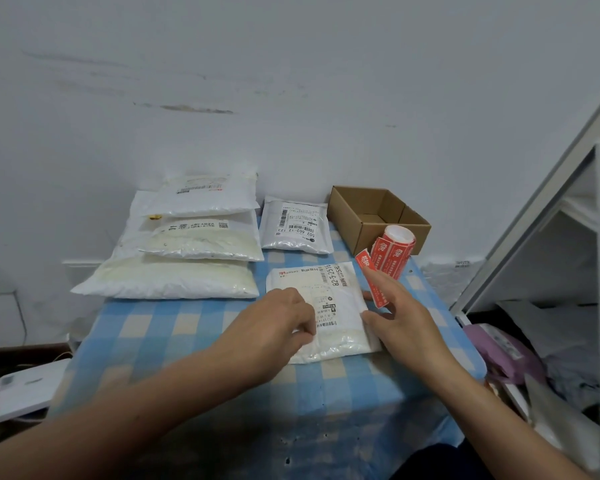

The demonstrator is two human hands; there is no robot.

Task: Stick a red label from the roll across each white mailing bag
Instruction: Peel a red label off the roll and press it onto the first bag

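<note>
Mailing bag [331, 342] seemingly reads "82-5-2516"; right hand [406, 321] holds red label [377, 292].

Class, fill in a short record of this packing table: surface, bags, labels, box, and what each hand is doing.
surface: table under a blue checked cloth
bags: stack of white bags at left; small bag at back; nearest bag in front
labels: red label roll by the box, red label strip hanging loose
box: cardboard box, open, back right
left hand: rests on nearest bag
right hand: at that bag's right edge, strip against its fingers
</note>
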